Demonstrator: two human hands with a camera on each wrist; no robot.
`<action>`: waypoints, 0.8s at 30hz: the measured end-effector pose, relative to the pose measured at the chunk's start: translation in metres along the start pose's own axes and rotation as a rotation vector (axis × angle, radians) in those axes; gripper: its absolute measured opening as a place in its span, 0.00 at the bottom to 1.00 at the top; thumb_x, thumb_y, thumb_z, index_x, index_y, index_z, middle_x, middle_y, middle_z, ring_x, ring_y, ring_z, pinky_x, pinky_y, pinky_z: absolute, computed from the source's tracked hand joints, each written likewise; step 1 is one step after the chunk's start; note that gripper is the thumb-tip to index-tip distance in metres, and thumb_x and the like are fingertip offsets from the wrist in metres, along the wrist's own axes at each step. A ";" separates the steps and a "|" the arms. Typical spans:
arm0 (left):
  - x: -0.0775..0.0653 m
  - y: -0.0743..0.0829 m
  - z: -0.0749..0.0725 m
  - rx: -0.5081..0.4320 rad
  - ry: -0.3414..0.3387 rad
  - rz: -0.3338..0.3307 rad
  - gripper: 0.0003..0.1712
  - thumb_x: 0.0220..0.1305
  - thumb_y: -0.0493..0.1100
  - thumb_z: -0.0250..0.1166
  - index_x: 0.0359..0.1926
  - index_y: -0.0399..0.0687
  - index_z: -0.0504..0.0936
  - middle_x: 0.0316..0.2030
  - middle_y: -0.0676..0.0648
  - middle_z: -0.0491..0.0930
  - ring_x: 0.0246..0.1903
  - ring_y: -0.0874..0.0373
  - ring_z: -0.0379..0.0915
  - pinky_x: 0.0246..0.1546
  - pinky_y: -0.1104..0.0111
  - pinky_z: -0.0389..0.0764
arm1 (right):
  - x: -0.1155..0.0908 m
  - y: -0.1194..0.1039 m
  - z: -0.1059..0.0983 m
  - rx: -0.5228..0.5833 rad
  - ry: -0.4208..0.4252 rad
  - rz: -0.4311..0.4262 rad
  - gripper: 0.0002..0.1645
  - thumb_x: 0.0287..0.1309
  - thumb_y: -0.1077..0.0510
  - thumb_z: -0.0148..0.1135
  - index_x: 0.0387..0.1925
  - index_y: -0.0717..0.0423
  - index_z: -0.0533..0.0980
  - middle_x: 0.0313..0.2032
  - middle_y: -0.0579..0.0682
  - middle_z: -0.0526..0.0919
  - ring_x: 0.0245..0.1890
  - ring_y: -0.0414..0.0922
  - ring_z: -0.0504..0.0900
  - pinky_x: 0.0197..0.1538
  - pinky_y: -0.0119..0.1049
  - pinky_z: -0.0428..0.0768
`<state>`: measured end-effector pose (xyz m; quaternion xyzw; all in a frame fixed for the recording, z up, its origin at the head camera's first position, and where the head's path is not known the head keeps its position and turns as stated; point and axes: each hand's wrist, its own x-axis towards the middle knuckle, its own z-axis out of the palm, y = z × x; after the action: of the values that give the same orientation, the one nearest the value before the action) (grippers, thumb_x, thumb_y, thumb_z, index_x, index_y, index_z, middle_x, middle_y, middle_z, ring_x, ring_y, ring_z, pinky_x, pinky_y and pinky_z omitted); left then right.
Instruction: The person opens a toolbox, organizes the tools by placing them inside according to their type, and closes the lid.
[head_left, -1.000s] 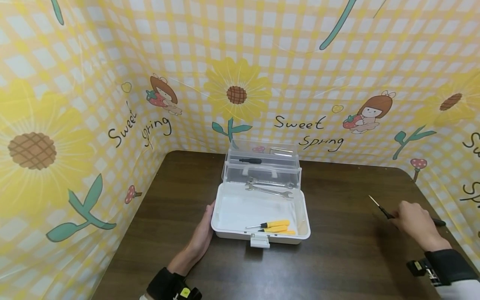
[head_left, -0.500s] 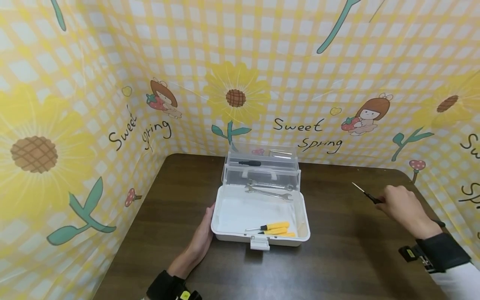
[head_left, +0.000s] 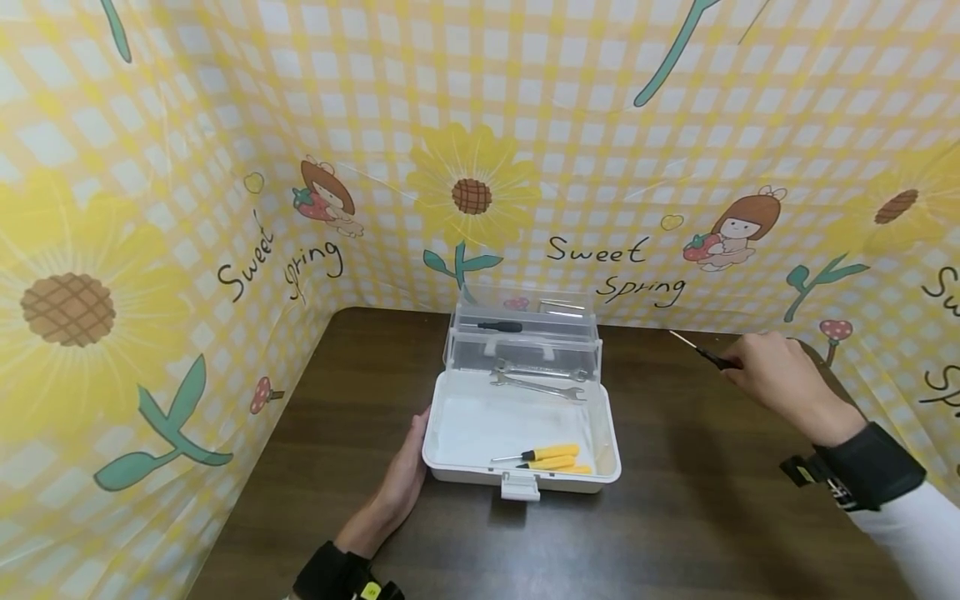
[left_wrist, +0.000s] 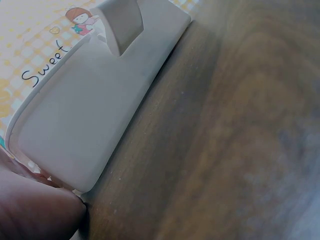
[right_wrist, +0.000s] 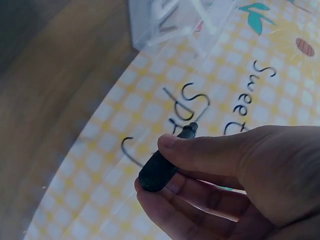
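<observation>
My right hand (head_left: 776, 375) pinches a black-handled screwdriver (head_left: 708, 356) in the air above the table's right side, shaft pointing to the far left. The right wrist view shows its dark handle (right_wrist: 159, 172) between thumb and fingers. My left hand (head_left: 403, 473) rests along the left side of a white toolbox (head_left: 480, 421), its fingers partly hidden by the wall. In the toolbox, yellow-handled screwdrivers (head_left: 553, 452) lie by the front wall and a wrench (head_left: 536, 387) toward the back. Another wrench (head_left: 543, 371) shows near the hinge.
The toolbox's clear lid (head_left: 457, 354) stands raised at the back, with a black screwdriver (head_left: 501, 327) in its upper compartment. A white latch (head_left: 520, 486) hangs at the front. Yellow checked cloth (head_left: 600, 167) encloses the brown table (head_left: 645, 517) at the back and sides.
My right hand has lifted the screwdriver from the table's right side and moved it up and left. A black handle seen behind that arm earlier is now hidden. My left hand stays put.
</observation>
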<state>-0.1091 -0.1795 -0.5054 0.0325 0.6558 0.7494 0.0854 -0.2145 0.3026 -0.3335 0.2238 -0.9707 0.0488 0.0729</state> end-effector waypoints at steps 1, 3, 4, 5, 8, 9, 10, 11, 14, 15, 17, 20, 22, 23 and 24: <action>0.000 0.000 0.000 0.001 0.000 0.002 0.48 0.83 0.70 0.27 0.85 0.41 0.34 0.86 0.42 0.32 0.84 0.48 0.22 0.81 0.44 0.29 | 0.002 -0.002 -0.001 0.001 0.007 -0.011 0.02 0.58 0.65 0.77 0.30 0.61 0.89 0.20 0.47 0.84 0.18 0.41 0.76 0.23 0.44 0.74; 0.000 0.000 0.001 0.003 -0.002 0.003 0.48 0.83 0.70 0.27 0.85 0.41 0.34 0.86 0.42 0.32 0.84 0.47 0.22 0.80 0.43 0.29 | 0.006 -0.007 -0.004 0.006 0.018 -0.027 0.02 0.58 0.65 0.77 0.31 0.62 0.89 0.21 0.48 0.85 0.18 0.41 0.77 0.22 0.42 0.74; 0.000 0.001 0.001 0.004 -0.004 0.003 0.48 0.83 0.70 0.27 0.85 0.41 0.34 0.86 0.42 0.32 0.84 0.47 0.22 0.80 0.42 0.29 | 0.008 -0.009 -0.005 0.009 0.021 -0.030 0.02 0.58 0.65 0.77 0.32 0.61 0.90 0.22 0.49 0.85 0.19 0.41 0.77 0.22 0.42 0.73; 0.000 0.001 0.001 0.004 -0.004 0.002 0.48 0.83 0.70 0.27 0.85 0.41 0.34 0.86 0.41 0.32 0.84 0.47 0.22 0.80 0.42 0.29 | 0.010 -0.012 -0.007 0.012 0.024 -0.032 0.02 0.58 0.65 0.76 0.33 0.62 0.90 0.23 0.51 0.86 0.19 0.41 0.78 0.22 0.42 0.73; 0.001 0.001 0.000 0.001 -0.003 0.004 0.48 0.83 0.70 0.27 0.86 0.41 0.35 0.86 0.42 0.33 0.84 0.47 0.23 0.80 0.43 0.29 | 0.017 -0.018 -0.010 0.015 0.030 -0.038 0.04 0.58 0.65 0.76 0.35 0.63 0.90 0.27 0.55 0.88 0.22 0.45 0.81 0.23 0.43 0.75; 0.001 0.001 0.000 0.000 -0.003 0.007 0.48 0.83 0.70 0.27 0.86 0.41 0.35 0.86 0.42 0.33 0.84 0.48 0.23 0.80 0.43 0.29 | 0.019 -0.021 -0.011 0.015 0.028 -0.038 0.04 0.58 0.65 0.76 0.36 0.63 0.90 0.27 0.55 0.88 0.22 0.45 0.81 0.24 0.43 0.75; 0.001 0.001 -0.001 -0.001 -0.002 0.007 0.48 0.83 0.70 0.27 0.86 0.41 0.35 0.86 0.42 0.33 0.84 0.48 0.23 0.80 0.43 0.29 | 0.021 -0.023 -0.012 0.014 0.028 -0.044 0.04 0.58 0.65 0.76 0.36 0.63 0.90 0.27 0.55 0.88 0.22 0.46 0.81 0.24 0.43 0.75; 0.002 0.001 -0.001 -0.001 -0.002 0.006 0.48 0.83 0.70 0.27 0.86 0.41 0.35 0.86 0.42 0.33 0.84 0.48 0.23 0.81 0.44 0.30 | 0.024 -0.026 -0.012 0.015 0.028 -0.048 0.04 0.58 0.65 0.76 0.35 0.63 0.90 0.27 0.56 0.88 0.22 0.46 0.81 0.24 0.44 0.75; 0.001 0.001 -0.001 0.004 -0.006 0.005 0.48 0.83 0.70 0.27 0.86 0.41 0.35 0.86 0.42 0.33 0.84 0.47 0.23 0.80 0.42 0.29 | 0.031 -0.033 -0.014 0.017 0.022 -0.068 0.04 0.58 0.65 0.76 0.35 0.64 0.89 0.27 0.55 0.87 0.21 0.45 0.80 0.25 0.43 0.75; 0.001 0.001 -0.001 0.004 -0.008 0.004 0.48 0.83 0.70 0.27 0.86 0.42 0.35 0.86 0.42 0.33 0.84 0.48 0.23 0.80 0.43 0.29 | 0.033 -0.036 -0.014 0.021 0.018 -0.073 0.04 0.58 0.66 0.76 0.35 0.63 0.89 0.26 0.54 0.87 0.20 0.44 0.79 0.25 0.42 0.74; 0.001 0.000 -0.002 0.004 -0.010 0.004 0.48 0.83 0.70 0.27 0.86 0.42 0.35 0.86 0.43 0.33 0.84 0.48 0.23 0.80 0.43 0.30 | 0.038 -0.042 -0.015 0.027 0.025 -0.085 0.05 0.58 0.66 0.76 0.36 0.64 0.90 0.27 0.55 0.88 0.21 0.45 0.81 0.26 0.43 0.76; 0.001 -0.001 -0.002 0.004 -0.011 0.007 0.47 0.83 0.70 0.27 0.86 0.43 0.35 0.86 0.43 0.33 0.84 0.49 0.23 0.80 0.43 0.30 | 0.047 -0.049 -0.015 0.030 0.035 -0.095 0.05 0.57 0.66 0.77 0.36 0.63 0.90 0.28 0.56 0.89 0.23 0.47 0.83 0.27 0.45 0.77; 0.000 -0.001 -0.002 0.004 -0.009 0.007 0.47 0.83 0.70 0.27 0.86 0.43 0.35 0.86 0.44 0.33 0.84 0.49 0.23 0.81 0.43 0.30 | 0.053 -0.054 -0.016 0.026 0.047 -0.101 0.05 0.57 0.67 0.77 0.37 0.64 0.90 0.30 0.57 0.90 0.26 0.50 0.85 0.29 0.47 0.79; 0.000 -0.001 -0.001 0.004 -0.008 0.006 0.47 0.83 0.70 0.27 0.86 0.43 0.35 0.86 0.43 0.33 0.84 0.48 0.23 0.80 0.43 0.30 | 0.056 -0.057 -0.016 0.024 0.052 -0.107 0.05 0.57 0.67 0.77 0.37 0.64 0.90 0.31 0.58 0.90 0.27 0.51 0.86 0.29 0.48 0.79; -0.001 -0.001 -0.001 0.005 -0.007 0.006 0.47 0.83 0.70 0.27 0.86 0.43 0.35 0.86 0.43 0.33 0.84 0.48 0.22 0.80 0.43 0.29 | 0.058 -0.059 -0.016 0.024 0.052 -0.109 0.06 0.57 0.67 0.77 0.37 0.64 0.90 0.32 0.58 0.90 0.28 0.51 0.86 0.30 0.48 0.79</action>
<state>-0.1085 -0.1806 -0.5064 0.0370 0.6572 0.7479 0.0855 -0.2383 0.2265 -0.3048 0.2759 -0.9542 0.0622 0.0980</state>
